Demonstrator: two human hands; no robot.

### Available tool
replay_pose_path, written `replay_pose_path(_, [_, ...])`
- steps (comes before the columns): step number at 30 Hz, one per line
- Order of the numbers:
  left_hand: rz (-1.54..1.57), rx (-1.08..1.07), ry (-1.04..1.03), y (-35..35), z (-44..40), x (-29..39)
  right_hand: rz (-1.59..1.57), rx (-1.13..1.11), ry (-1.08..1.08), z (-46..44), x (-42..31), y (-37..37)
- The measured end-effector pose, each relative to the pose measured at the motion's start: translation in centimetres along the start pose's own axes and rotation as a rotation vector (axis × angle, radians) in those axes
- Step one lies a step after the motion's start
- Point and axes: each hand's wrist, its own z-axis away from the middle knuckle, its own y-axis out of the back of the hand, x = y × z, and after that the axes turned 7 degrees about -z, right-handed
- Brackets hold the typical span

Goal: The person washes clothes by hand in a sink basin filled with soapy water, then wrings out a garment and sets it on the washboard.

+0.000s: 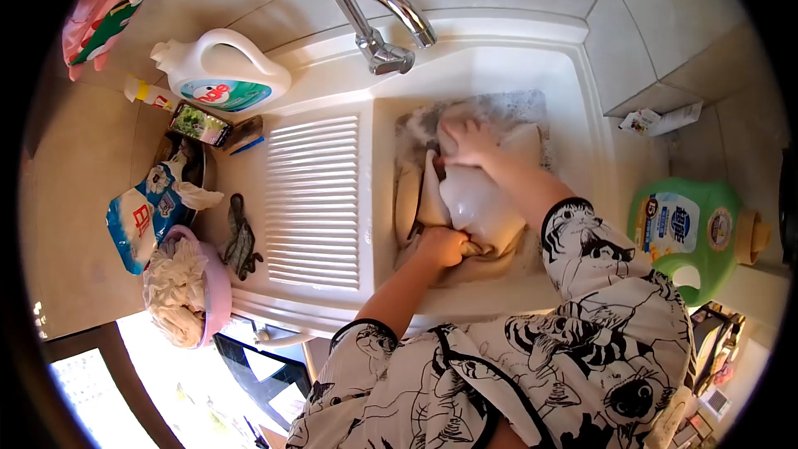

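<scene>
A wet, cream-coloured cloth (482, 204), perhaps a garment, lies bunched in soapy water in the white sink basin (573, 125). Near its lower edge, my left hand (442, 247) is closed in a fist around a fold of the fabric. My right hand (470, 141) rests farther back, palm down on the wet fabric, with its fingers apart and foam around them. Part of the cloth is under water, and a bulge in it stands up between my two hands.
A chrome faucet (382, 21) arches behind the basin. Left of it are a ribbed washboard (312, 199), a white detergent jug (220, 75), a phone (199, 123) and a pink tub of fabric (218, 291). A green detergent bottle (690, 233) stands right.
</scene>
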Motion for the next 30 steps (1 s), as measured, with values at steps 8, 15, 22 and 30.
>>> replay_pose_path(8, [0.015,-0.006,-0.063,0.5,0.8,0.1,0.042,0.007,0.012,-1.1,4.3,-6.7])
replay_pose_path(15, [0.248,0.136,0.021,-1.2,0.6,-1.2,0.179,0.185,0.134,-8.7,6.4,-8.2])
replay_pose_path(22, [0.168,0.184,0.051,-0.8,0.0,-0.9,-0.450,0.221,-0.124,-2.9,5.2,0.8])
replay_pose_path(30, [0.085,0.048,0.092,-0.9,-0.9,-0.9,-0.479,-0.243,0.093,12.4,5.5,8.5])
